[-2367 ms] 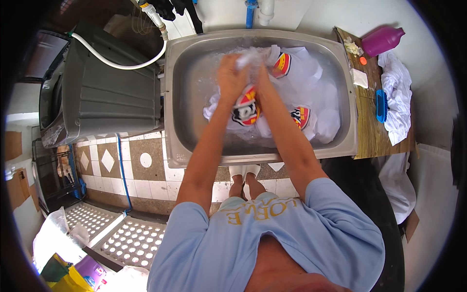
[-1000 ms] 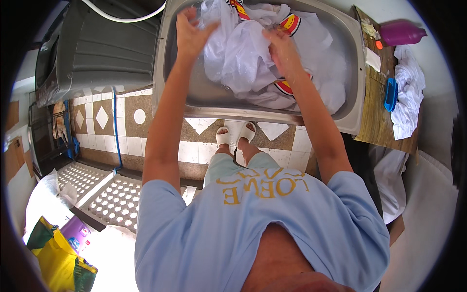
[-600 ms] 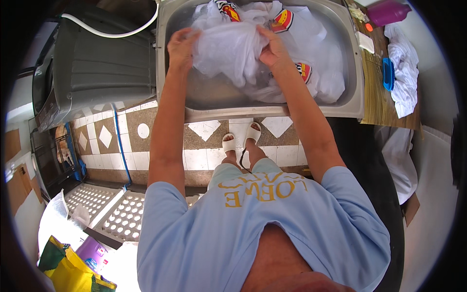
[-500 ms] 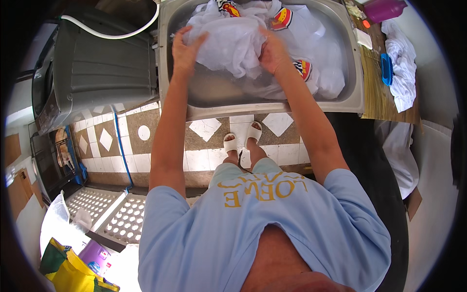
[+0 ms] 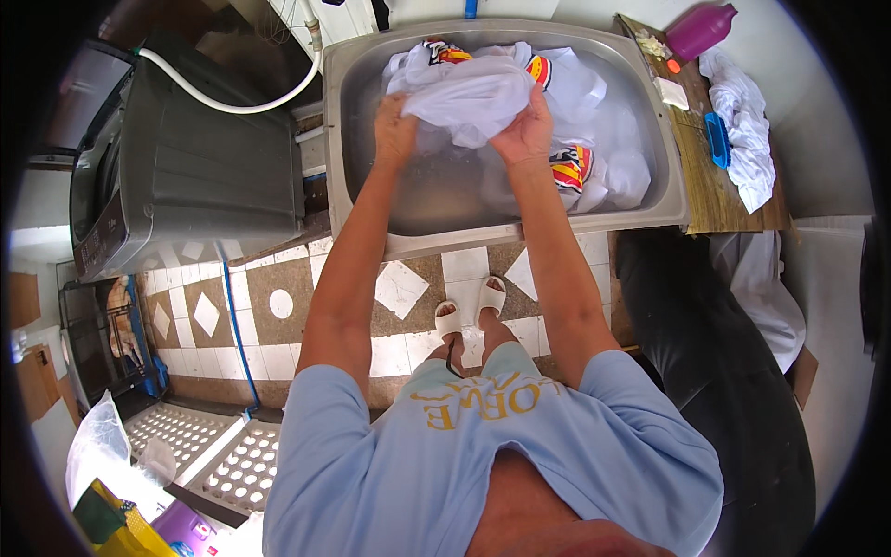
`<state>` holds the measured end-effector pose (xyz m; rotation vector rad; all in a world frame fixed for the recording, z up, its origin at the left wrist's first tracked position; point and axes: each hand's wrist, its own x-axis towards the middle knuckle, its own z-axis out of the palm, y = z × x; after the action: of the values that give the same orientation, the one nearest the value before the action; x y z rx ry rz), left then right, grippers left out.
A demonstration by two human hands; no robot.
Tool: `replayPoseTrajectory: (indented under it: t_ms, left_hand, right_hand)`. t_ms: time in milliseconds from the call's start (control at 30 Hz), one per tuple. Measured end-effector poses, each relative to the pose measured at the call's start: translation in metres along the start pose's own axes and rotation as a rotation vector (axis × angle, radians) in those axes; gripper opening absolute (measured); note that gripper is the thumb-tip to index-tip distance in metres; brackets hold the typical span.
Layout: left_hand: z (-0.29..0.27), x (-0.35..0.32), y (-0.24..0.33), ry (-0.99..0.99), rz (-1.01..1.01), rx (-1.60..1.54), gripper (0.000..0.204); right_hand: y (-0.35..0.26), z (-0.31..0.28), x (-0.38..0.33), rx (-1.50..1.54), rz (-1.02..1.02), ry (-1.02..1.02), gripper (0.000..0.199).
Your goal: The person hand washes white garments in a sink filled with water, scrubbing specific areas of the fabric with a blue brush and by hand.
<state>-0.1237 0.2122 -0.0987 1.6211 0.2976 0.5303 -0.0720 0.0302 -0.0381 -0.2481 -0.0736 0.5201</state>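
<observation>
Wet white cloth (image 5: 475, 97), thin and bunched, is stretched between my two hands over the metal sink (image 5: 369, 219). My left hand (image 5: 395, 130) is closed on its left end. On the other end, my right hand (image 5: 525, 132) has its fingers curled round the fabric, some of them hidden. Cloudy water (image 5: 434, 190) lies below. More white fabric (image 5: 627, 174) soaks at the right side, and a red, yellow and black printed patch (image 5: 571, 169) shows near my right wrist.
Right of the sink, a wooden top (image 5: 673, 139) bears a purple bottle (image 5: 701, 32), a white bar (image 5: 670, 93), a blue brush (image 5: 716, 139) and a crumpled white cloth (image 5: 745, 125). A dark grey washing machine (image 5: 218, 153) with a white hose (image 5: 232, 107) stands left.
The bunched cloth is now drawn into a narrower roll between my hands. My left hand has closed on its end. The view has shifted, so the sink sits lower in it.
</observation>
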Motion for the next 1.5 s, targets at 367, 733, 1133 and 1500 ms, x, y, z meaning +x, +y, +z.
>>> replayPoseTrajectory:
  t_ms: [367, 733, 1133, 1500]
  left_hand:
    - [0.099, -0.038, 0.057, 0.042, 0.516, 0.55, 0.028]
    - [0.082, -0.01, 0.048, -0.036, 0.27, 0.137, 0.016]
    - [-0.019, 0.061, 0.042, -0.489, 0.398, 0.806, 0.054]
    - [-0.016, 0.049, 0.065, -0.285, -0.075, 1.032, 0.039]
  right_hand:
    - [0.037, -0.055, 0.028, -0.216, 0.106, 0.312, 0.041]
    - [0.037, -0.115, 0.056, -0.09, 0.101, -0.192, 0.032]
    - [-0.042, 0.028, 0.025, -2.267, -0.182, -0.329, 0.042]
    - [-0.035, -0.002, 0.093, -2.159, 0.089, -0.596, 0.027]
